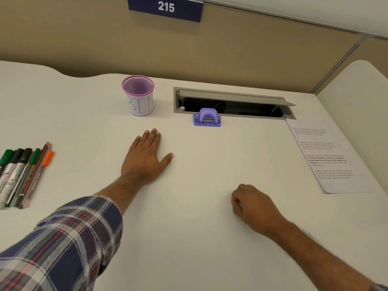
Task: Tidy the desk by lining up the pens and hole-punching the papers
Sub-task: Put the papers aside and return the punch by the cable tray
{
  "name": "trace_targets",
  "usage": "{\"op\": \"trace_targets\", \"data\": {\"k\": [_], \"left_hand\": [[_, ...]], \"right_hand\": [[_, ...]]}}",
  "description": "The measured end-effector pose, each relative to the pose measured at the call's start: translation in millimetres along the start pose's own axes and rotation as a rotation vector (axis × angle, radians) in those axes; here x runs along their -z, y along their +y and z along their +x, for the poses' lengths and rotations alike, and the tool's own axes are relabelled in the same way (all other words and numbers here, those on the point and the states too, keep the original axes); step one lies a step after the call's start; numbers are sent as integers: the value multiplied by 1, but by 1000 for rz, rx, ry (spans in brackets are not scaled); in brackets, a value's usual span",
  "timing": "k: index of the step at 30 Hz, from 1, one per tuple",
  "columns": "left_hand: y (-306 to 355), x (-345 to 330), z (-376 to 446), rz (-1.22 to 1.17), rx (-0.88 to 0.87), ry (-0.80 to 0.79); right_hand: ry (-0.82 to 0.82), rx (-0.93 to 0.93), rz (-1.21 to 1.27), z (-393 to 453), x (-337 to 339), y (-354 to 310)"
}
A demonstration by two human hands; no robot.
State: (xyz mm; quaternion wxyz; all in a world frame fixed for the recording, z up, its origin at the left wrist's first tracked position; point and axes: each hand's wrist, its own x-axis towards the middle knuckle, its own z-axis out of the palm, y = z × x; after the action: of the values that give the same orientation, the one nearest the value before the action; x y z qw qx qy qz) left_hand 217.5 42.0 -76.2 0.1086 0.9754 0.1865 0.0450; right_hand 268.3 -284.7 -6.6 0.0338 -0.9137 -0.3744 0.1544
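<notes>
From my seat I read "215" in white on a dark blue sign fixed to the partition above the desk, and "BIN" in blue marker on the white wrap of the purple mesh cup standing near the far edge. The papers lie at the right side, printed in short paragraphs too small for me to read; their far corner touches the frame of the open cable hatch. The purple hole punch sits right at the hatch's near lip, well apart from both hands. The pens lie side by side at the left edge, caps pointing away, their near ends and the leftmost one cut off by the frame (one barrel shows lettering, but I can't make it out). The left hand lies flat on the desk, grip fully spread, fingers straight, holding nothing, a plaid sleeve pushed up the forearm. The right hand rests knuckles-up with its grip curled into a loose fist; I see nothing in it, though the palm is hidden. Between and in front of the hands the white surface is open, and the hatch is a drop behind the punch.
</notes>
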Motion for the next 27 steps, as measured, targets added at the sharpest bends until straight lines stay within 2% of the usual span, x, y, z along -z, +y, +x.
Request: {"op": "trace_targets", "data": {"k": [5,11,17,27], "left_hand": [[-1,-2,1,-5,3,-5],[-3,-4,3,-19,3,1],[-2,-5,3,-25,3,11],[-2,-9,2,-73,6,39]], "right_hand": [[149,-188,236,27,14,21],[233,-231,508,71,39,15],[268,-128,575,135,71,-28],[413,150,686,253,137,-126]]}}
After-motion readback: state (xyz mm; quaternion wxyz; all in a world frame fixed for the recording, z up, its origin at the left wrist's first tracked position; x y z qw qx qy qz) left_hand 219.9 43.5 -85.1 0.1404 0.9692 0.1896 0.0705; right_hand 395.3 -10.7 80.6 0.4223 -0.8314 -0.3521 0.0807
